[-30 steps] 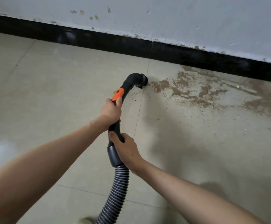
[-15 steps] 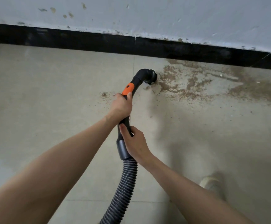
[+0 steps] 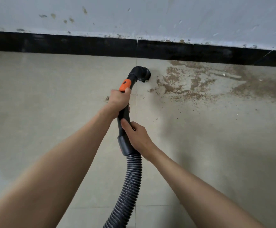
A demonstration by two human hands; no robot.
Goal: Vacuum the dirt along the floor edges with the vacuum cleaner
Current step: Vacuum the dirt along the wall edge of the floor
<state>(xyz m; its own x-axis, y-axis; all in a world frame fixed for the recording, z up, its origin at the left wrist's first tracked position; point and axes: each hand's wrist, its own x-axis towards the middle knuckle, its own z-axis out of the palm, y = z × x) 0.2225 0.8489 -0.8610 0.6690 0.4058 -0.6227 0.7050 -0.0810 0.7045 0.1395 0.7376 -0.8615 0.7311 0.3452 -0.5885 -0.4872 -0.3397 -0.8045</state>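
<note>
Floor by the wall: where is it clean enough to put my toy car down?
Left of the vacuum handle, the floor tiles below the black baseboard look bare. Right of the nozzle, the dirt spreads along the baseboard, so avoid it.

The nozzle point(image 3: 143, 74) now sits further right along the floor edge, closer to the baseboard point(image 3: 84, 45) and just beside the left margin of the dirt point(image 3: 191, 84). The dirt patch's left end is thinner than one second ago. A small speck of soil point(image 3: 107, 98) lies exposed left of the left hand point(image 3: 118, 100).
</note>
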